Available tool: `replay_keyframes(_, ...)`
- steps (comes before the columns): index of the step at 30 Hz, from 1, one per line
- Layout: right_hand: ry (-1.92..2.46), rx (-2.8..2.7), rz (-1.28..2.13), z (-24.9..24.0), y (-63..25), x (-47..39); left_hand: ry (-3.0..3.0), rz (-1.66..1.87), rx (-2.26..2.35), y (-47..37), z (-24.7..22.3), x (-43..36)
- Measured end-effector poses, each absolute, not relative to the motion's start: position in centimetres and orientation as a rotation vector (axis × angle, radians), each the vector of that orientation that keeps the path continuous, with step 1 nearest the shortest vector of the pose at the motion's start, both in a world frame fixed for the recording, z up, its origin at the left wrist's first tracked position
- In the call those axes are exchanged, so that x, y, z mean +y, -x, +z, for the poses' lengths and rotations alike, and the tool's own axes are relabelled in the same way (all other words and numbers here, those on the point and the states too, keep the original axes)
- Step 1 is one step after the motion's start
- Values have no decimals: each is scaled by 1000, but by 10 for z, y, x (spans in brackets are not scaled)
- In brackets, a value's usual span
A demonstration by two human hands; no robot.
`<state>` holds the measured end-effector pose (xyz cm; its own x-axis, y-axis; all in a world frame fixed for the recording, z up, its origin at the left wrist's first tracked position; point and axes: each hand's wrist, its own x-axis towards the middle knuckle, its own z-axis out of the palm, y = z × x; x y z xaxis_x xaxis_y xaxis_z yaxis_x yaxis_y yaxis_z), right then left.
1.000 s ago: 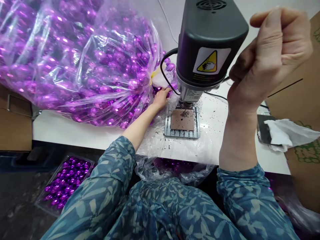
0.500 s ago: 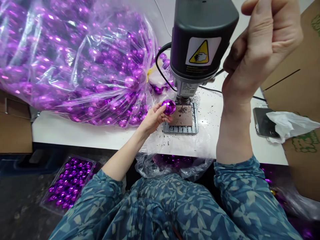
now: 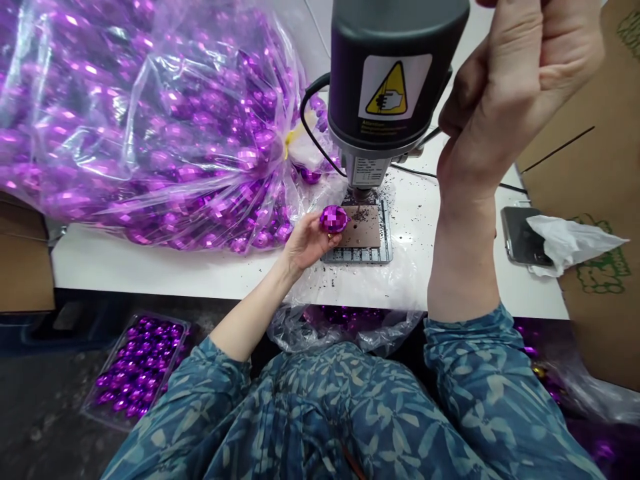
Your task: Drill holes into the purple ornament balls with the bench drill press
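My left hand point(image 3: 311, 241) holds a shiny purple mirror-faceted ball ornament point(image 3: 333, 219) between thumb and fingers, just left of the drill chuck. Below the black drill press point(image 3: 395, 73) lies a brown board point(image 3: 364, 227) on a grey slotted base plate point(image 3: 357, 256), strewn with dark shavings. My right hand point(image 3: 520, 87) is raised beside the motor housing, its fingers closed round the drill press handle. A thin metal rod point(image 3: 431, 136) runs from the machine to that fist; the grip itself is hidden.
A big clear bag point(image 3: 150, 133) of purple balls fills the table's left. A tray point(image 3: 137, 367) of purple balls sits lower left, and an open plastic bag point(image 3: 345, 327) hangs at the front edge. To the right are a phone point(image 3: 525, 235), tissue point(image 3: 575, 243) and cardboard box point(image 3: 590, 167).
The ball in my left hand has turned and sits slightly lower. My right hand stays raised and closed. The whole view has shifted a little.
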<state>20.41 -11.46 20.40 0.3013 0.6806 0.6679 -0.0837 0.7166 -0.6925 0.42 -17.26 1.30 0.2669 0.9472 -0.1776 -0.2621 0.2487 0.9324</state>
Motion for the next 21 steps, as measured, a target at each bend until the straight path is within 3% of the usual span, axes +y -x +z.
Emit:
replay_keyframes(13,571,-1063,541,211,-195,-124,-1185,1080,1199,-21,-10,-160)
replay_keyframes(21,515,-1037,546,211,-194,-125,-1644,1144,1356,-36,-17,-152)
